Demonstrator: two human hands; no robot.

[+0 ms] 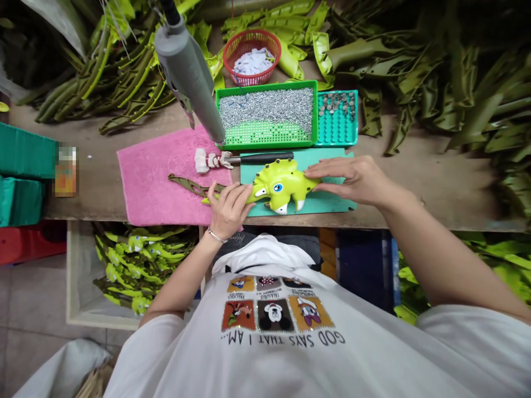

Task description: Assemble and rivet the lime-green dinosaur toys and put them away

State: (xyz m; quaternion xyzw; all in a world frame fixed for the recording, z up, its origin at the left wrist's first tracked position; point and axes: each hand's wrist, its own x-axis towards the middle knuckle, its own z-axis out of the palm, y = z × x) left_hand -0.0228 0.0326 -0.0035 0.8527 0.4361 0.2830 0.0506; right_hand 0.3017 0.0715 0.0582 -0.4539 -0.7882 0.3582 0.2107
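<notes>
A lime-green plastic dinosaur-head toy (pixel 286 185) with a blue eye and white horn tips lies on its side over a teal mat (pixel 332 207). My left hand (pixel 229 205) is closed around its narrow left part, fingers on top. At the toy's right end, my right hand (pixel 352 178) holds the tip between straight fingers and thumb. A dark olive slotted strip (pixel 188 184) sticks out to the left of my left hand; whether it joins the toy is hidden. Just behind the toy lies a black-handled tool (pixel 265 157) with cloth wrapped on its shaft.
A grey powered screwdriver (pixel 188 77) hangs at upper left above a pink towel (pixel 149 177). Behind the mat stand a green tray of screws (pixel 265 108), a teal tray of small round metal parts (pixel 338 119) and a red basket (pixel 251 38). Below left, a bin (pixel 78 276) contains similar toys.
</notes>
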